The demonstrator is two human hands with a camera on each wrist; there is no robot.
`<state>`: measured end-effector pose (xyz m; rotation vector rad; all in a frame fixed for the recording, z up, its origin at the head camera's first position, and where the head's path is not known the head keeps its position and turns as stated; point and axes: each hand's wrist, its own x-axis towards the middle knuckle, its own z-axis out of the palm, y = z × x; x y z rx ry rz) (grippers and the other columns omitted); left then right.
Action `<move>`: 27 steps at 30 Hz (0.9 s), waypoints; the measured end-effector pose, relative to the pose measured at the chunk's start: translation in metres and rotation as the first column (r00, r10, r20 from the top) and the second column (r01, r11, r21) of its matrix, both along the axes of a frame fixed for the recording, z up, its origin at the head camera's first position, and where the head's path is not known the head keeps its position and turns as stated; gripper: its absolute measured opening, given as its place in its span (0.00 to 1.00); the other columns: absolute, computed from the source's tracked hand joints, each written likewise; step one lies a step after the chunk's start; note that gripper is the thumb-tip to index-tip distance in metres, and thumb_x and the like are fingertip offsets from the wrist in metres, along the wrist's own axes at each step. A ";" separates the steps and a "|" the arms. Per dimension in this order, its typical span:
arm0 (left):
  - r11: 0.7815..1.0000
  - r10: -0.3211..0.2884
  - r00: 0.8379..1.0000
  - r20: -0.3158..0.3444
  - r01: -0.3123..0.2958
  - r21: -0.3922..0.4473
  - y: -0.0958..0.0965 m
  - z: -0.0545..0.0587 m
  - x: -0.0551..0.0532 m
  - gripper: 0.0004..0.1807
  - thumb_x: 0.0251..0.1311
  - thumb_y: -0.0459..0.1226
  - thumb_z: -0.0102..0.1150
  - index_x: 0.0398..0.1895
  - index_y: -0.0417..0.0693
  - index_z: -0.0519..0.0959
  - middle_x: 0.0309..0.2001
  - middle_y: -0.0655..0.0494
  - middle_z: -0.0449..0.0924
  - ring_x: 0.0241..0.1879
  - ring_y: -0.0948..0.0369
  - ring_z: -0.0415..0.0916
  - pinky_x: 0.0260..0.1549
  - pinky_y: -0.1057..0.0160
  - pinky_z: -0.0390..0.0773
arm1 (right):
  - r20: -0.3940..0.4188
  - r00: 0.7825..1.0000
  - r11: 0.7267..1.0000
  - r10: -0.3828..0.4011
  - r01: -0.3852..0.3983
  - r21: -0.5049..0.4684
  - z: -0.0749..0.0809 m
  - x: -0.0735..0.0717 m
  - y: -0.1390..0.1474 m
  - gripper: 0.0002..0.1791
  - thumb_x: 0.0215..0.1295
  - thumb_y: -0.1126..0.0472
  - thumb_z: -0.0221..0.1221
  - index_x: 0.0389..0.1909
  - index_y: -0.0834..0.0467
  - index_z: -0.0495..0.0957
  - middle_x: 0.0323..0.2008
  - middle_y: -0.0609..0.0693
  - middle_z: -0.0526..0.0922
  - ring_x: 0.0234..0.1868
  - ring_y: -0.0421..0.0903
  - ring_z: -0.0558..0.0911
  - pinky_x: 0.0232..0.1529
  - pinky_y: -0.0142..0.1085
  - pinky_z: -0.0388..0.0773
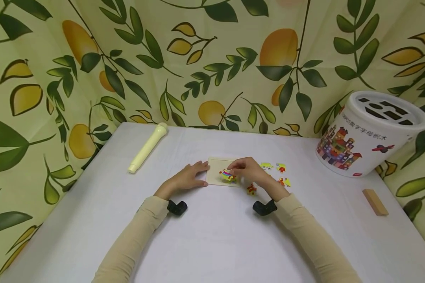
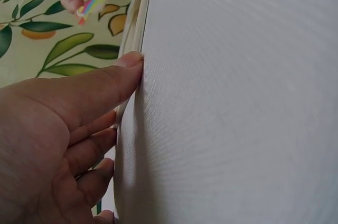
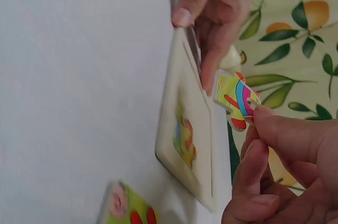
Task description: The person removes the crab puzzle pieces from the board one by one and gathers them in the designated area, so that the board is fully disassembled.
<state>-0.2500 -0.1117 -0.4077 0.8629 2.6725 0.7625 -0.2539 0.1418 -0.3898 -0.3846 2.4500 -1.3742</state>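
My right hand (image 1: 250,171) pinches a jigsaw piece (image 3: 235,100) between thumb and fingers. The piece is yellow-green with red, blue and pink shapes, held above a shallow wooden puzzle tray (image 1: 215,165). One placed piece (image 3: 185,138) lies inside the tray in the right wrist view, near its right side. My left hand (image 1: 188,177) rests at the tray's left edge, thumb and fingers extended against it. To the right of the tray lie several loose pieces, among them a red one (image 1: 251,189) close under my right wrist and another (image 1: 284,182) farther right.
A pale yellow stick (image 1: 146,149) lies at the back left of the white table (image 1: 212,236). At the back right stands a white block bucket (image 1: 366,137) with a slotted lid. A wooden block (image 1: 375,202) lies in front of it. Patterned curtain (image 1: 212,70) hangs behind.
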 end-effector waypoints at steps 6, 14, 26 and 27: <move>1.000 0.006 1.000 0.010 -0.006 0.008 0.001 0.000 0.000 0.35 0.56 0.43 0.60 0.66 0.41 0.62 0.70 0.47 0.54 0.71 0.48 0.45 0.65 0.39 0.44 | 0.096 0.991 0.996 -0.091 0.090 0.020 0.002 0.004 0.028 0.11 0.58 0.59 0.61 0.40 0.59 0.82 0.29 0.44 0.82 0.27 0.44 0.72 0.24 0.31 0.67; 1.000 0.015 0.999 0.030 -0.015 0.009 0.001 0.002 0.000 0.36 0.56 0.43 0.60 0.66 0.42 0.61 0.70 0.48 0.53 0.71 0.48 0.44 0.66 0.39 0.42 | 0.040 0.995 0.989 -0.096 0.091 0.121 -0.002 0.024 0.083 0.12 0.58 0.59 0.61 0.40 0.62 0.82 0.34 0.48 0.84 0.32 0.42 0.75 0.32 0.33 0.71; 1.000 0.013 1.000 0.027 -0.013 0.003 0.002 -0.001 -0.002 0.36 0.56 0.43 0.60 0.67 0.41 0.61 0.70 0.48 0.54 0.72 0.49 0.44 0.66 0.39 0.42 | -0.055 0.996 0.971 -0.075 0.086 0.225 -0.018 0.043 0.112 0.07 0.60 0.66 0.58 0.35 0.63 0.84 0.34 0.52 0.84 0.31 0.42 0.71 0.27 0.29 0.68; 1.000 0.012 1.000 0.029 -0.012 0.003 0.002 -0.001 -0.002 0.36 0.56 0.43 0.60 0.67 0.41 0.61 0.70 0.48 0.54 0.72 0.49 0.44 0.66 0.39 0.41 | -0.070 0.995 0.969 -0.077 0.091 0.231 -0.017 0.043 0.113 0.07 0.60 0.66 0.58 0.35 0.63 0.84 0.33 0.53 0.84 0.30 0.43 0.71 0.27 0.30 0.68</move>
